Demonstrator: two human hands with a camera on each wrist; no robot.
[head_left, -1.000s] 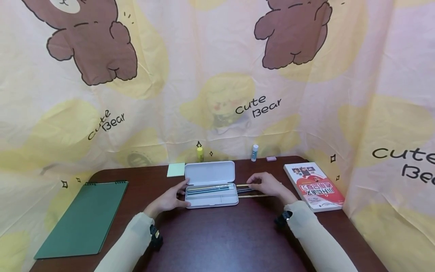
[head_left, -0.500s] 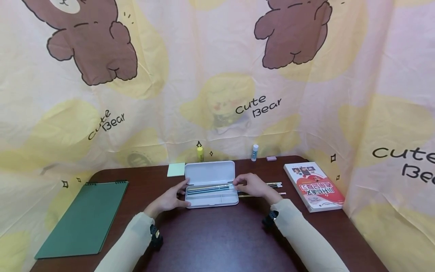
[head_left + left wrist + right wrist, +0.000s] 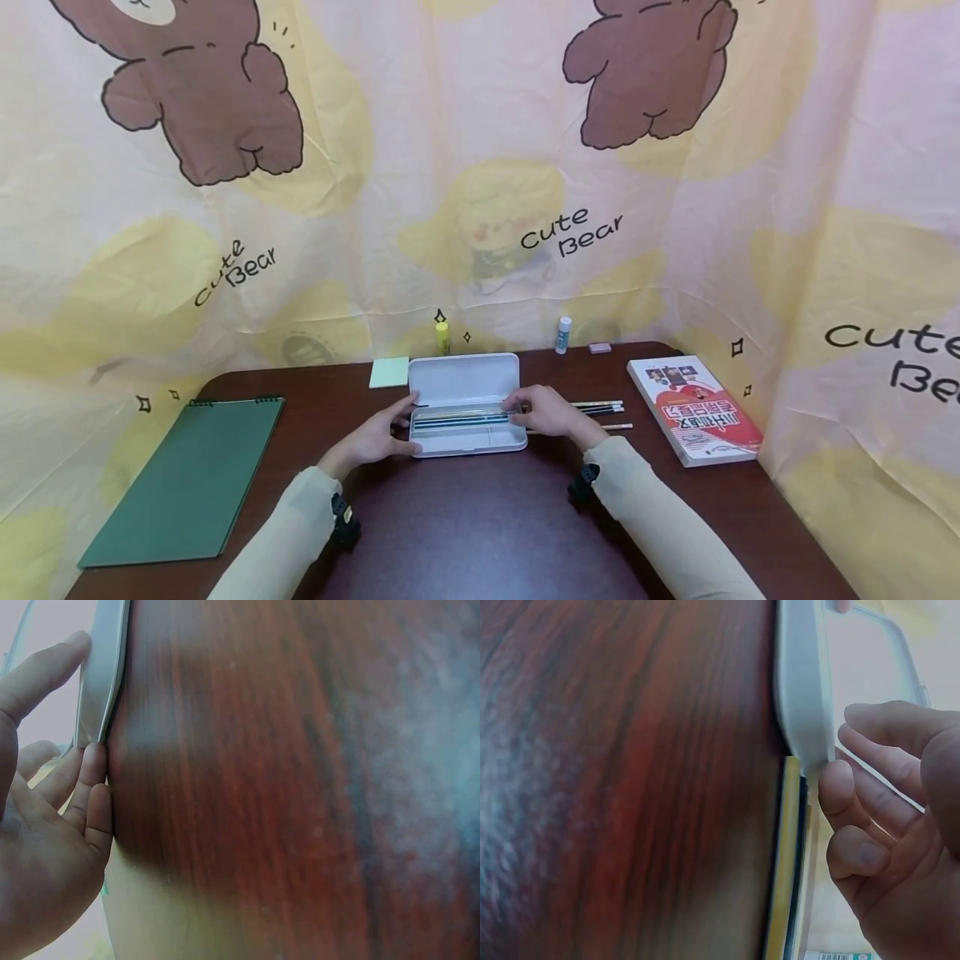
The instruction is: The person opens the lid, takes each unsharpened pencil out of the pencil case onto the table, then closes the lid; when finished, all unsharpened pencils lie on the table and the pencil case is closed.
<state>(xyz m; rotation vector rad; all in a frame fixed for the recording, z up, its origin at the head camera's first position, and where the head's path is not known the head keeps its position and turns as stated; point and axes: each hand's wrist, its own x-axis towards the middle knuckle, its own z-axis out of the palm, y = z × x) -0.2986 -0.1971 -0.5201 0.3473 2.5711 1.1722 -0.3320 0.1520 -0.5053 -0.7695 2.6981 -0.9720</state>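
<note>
At the centre of the head view, the right ends of the pencils [image 3: 457, 421] inside the pencil case [image 3: 465, 378] are covered by the right hand [image 3: 551, 412], and parts of the loose pencils [image 3: 604, 409] are hidden behind it; whether anything is pinched there cannot be told. The printed bears [image 3: 206, 108] are cropped by the top edge. In the left wrist view, the pencil case is cut off at upper left.

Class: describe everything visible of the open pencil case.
The pencil case is whitish and smooth, with rounded corners, apparently plastic or metal. It sits flat on the dark table, hinged lid opened toward the back. Pencils lie lengthwise in its rear half; a divider splits the front. The left hand's grip holds its left end; the right hand's grip is at the right end, contact unclear.
</note>
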